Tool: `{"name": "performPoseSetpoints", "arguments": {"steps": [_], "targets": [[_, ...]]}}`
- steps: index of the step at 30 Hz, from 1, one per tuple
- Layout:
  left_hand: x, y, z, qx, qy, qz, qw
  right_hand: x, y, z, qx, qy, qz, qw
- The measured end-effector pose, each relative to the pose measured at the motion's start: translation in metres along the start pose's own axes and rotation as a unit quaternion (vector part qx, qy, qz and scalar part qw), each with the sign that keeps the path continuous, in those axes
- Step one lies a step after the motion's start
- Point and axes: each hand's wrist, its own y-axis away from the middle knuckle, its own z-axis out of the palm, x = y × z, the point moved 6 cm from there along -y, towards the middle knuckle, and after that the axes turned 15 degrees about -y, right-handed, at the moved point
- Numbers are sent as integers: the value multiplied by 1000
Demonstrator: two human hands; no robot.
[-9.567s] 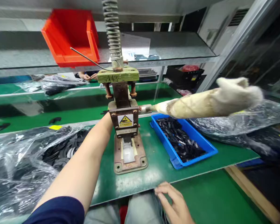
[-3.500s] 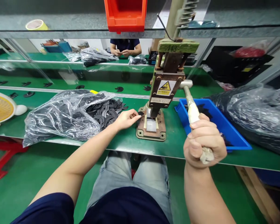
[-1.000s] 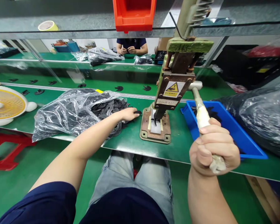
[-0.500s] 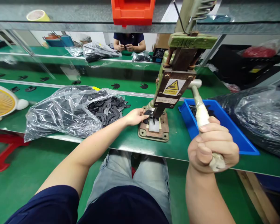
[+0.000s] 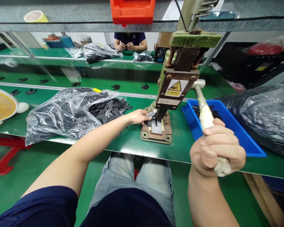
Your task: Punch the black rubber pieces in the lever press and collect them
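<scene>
Between its thumb and fingers, my left hand pinches a curved black plastic piece at the base of a hand press. The press ram comes down over a small pale plate on the base, with a dark part under its tip. Wrapped around the taped lever of the press, my right hand is closed near the lever's lower end. Left of the press, many similar black pieces spill from a clear plastic bag.
Right of the press stands a blue bin with black parts inside. A fan sits at the left. Black pieces lie spaced along the green strip behind. An orange-red bin hangs overhead. Across the bench a person works with both hands.
The curved piece in my left hand has tilted slightly, showing a lighter face at the press base. My right hand stays on the lever, almost unmoved. The view shifts a little.
</scene>
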Motion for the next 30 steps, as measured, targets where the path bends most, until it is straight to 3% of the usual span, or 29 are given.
{"name": "performPoseSetpoints", "arguments": {"steps": [8, 13, 16, 18, 20, 22, 24, 27, 30], "targets": [[7, 3, 0, -51, 37, -88, 994, 0, -9, 0, -23, 2, 1, 1000], [8, 9, 4, -56, 76, -109, 989, -1, -73, 19, -56, -4, -35, 998], [6, 14, 7, -33, 105, -93, 990, 11, -113, 31, -97, 6, 23, 995], [6, 23, 6, -11, 131, -63, 989, 19, -117, 28, -91, -1, 54, 994], [7, 38, 4, 3, 147, -24, 989, 25, -95, 14, -49, 7, 62, 997], [11, 60, 1, 7, 149, 7, 989, 35, -50, -2, -2, 48, 110, 993], [18, 84, 1, 7, 151, 29, 988, 44, 8, -3, -39, 47, 188, 980], [30, 115, 6, 4, 153, 51, 987, 49, 88, 16, -149, 13, 325, 934], [37, 133, 17, -12, 141, 60, 988, 45, 130, 33, -180, -9, 392, 902]]}}
